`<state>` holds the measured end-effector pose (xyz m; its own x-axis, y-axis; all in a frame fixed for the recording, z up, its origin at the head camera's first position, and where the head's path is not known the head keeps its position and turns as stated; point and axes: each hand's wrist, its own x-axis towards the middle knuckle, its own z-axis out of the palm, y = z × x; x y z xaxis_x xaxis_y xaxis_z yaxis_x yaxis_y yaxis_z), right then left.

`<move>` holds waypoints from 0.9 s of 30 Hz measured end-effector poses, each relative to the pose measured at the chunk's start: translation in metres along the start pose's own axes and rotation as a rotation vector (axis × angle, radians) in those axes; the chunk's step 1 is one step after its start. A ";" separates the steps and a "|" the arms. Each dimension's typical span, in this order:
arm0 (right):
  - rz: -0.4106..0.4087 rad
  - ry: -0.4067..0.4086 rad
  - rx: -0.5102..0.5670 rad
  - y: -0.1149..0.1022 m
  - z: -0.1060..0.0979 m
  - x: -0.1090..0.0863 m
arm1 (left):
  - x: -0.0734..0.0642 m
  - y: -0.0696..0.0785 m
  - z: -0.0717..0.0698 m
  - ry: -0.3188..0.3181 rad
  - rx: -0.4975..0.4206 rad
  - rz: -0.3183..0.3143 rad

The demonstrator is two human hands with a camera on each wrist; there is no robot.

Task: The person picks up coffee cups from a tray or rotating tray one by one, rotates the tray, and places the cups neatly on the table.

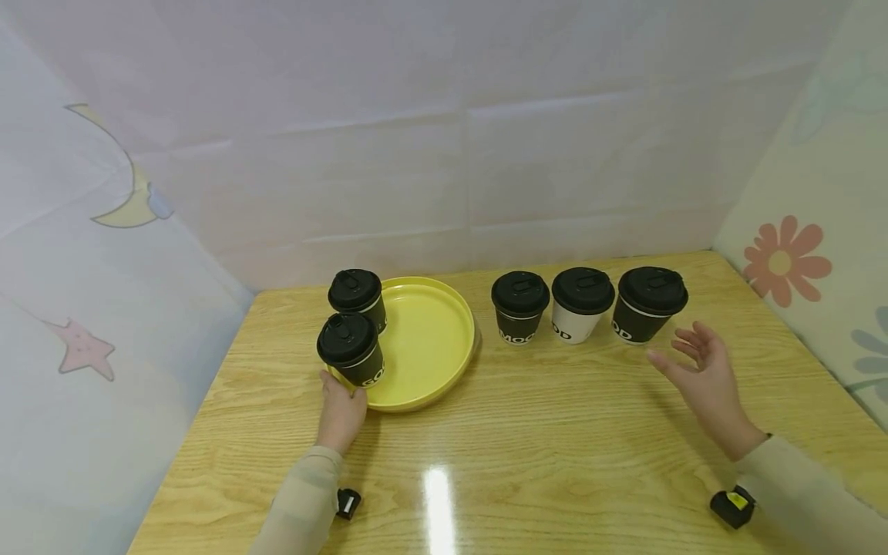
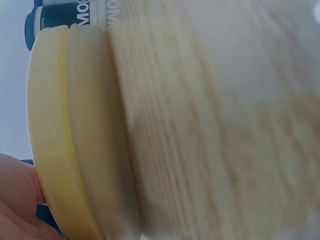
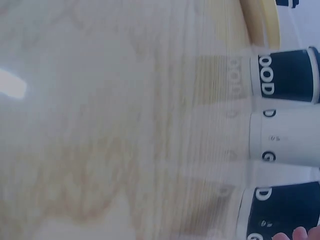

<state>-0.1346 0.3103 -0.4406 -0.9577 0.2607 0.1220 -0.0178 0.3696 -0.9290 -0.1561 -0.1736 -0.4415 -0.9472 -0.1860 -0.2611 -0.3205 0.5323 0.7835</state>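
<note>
Near cup (image 1: 366,368): black wall, white lettering (partly out of sight), thin pale line beneath a black lid. Located at the left side of the yellow tray (image 1: 433,347), in front of the far cup (image 1: 375,312), also black with a black lid. Left hand (image 1: 341,412) is at the tray's rim by the near cup's base, thumb and fingers parted; whether they grip it cannot be told. Right hand (image 1: 708,381) has its fingers loosely spread, nothing held, near the wide black cup (image 1: 633,322). The white cup (image 1: 573,325) and small black cup (image 1: 517,327) complete that row.
</note>
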 end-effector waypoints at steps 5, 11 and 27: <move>-0.077 -0.018 0.030 -0.009 0.012 -0.011 | 0.000 -0.001 0.000 0.003 0.003 0.003; -0.150 -0.053 0.051 -0.017 0.022 -0.017 | 0.003 -0.004 0.000 0.003 -0.022 0.010; -0.311 -0.148 0.201 -0.028 0.043 -0.027 | 0.002 -0.003 -0.002 -0.004 -0.047 0.026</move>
<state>-0.1200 0.2549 -0.4330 -0.9284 0.0268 0.3705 -0.3555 0.2251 -0.9072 -0.1571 -0.1773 -0.4429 -0.9553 -0.1688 -0.2427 -0.2951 0.4979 0.8155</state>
